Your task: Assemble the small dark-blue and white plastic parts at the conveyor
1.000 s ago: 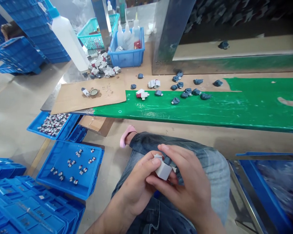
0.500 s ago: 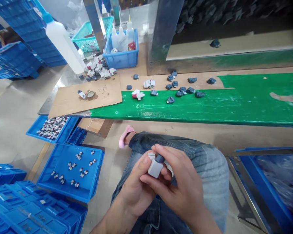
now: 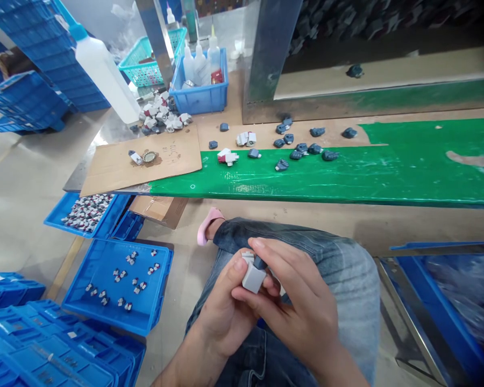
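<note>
A small light-grey plastic part with a dark piece at its upper right is between my two hands, above my lap. My left hand holds the grey part, its thumb along the left side. Fingers of my right hand close round the dark piece from above, and its thumb presses the grey part's lower edge. On the green bench top lie white-and-red parts and several dark-blue pieces. The contact between the grey and dark pieces is partly covered by fingers.
Cardboard on the bench bears a bottle cap. Behind stand a white bottle and a blue basket of bottles. Blue bins with small parts sit at the lower left; a metal frame stands right.
The grey part has shifted slightly left and tilted a little in my fingers. My right fingertips have moved slightly left with the dark piece.
</note>
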Tool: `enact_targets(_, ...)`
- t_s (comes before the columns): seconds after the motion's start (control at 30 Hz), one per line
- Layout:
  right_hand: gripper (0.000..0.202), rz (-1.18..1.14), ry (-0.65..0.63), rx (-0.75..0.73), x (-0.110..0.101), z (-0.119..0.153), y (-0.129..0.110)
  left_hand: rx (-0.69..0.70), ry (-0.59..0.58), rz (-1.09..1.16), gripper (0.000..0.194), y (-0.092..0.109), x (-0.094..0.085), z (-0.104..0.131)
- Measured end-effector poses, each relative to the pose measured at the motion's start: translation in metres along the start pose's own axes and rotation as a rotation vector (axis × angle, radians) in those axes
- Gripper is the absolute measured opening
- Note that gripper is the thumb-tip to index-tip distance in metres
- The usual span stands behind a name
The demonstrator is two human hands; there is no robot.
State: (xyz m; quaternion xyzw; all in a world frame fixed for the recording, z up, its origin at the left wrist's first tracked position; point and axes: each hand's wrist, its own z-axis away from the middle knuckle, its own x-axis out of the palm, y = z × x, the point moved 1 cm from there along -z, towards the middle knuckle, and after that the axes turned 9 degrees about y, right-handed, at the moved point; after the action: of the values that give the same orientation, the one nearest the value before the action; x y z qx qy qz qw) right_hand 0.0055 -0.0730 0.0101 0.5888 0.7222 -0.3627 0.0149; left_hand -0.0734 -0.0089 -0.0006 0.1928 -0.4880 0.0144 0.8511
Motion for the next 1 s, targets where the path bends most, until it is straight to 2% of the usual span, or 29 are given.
enact_targets(0.5, 0.051, -0.012, 0.012, 0.014, 0.001, 0.006, 0.004, 0.035, -0.013, -0.058, 0.022, 0.0, -0.003, -0.003)
enact_targets(0.67, 0.061, -0.028, 0.032, 0.022, 0.003, 0.01, 0.004, 0.073, -0.019, -0.133, 0.023, 0.0, -0.003, -0.002)
enact_targets(0.8, 0.069, -0.135, 0.052, 0.163, 0.0, 0.018, 0.007, 0.232, 0.008, -0.361, 0.027, 0.003, -0.003, 0.001)
enact_targets(0.9, 0.048, -0.211, 0.114, 0.281, -0.006, 0.02, 0.007, 0.464, 0.054, -0.616, 0.024, 0.008, -0.004, 0.003)
enact_targets(1.0, 0.03, -0.219, 0.132, 0.295, -0.012, 0.016, 0.004, 0.677, 0.01, -0.78, 0.022, 0.012, -0.004, 0.005)
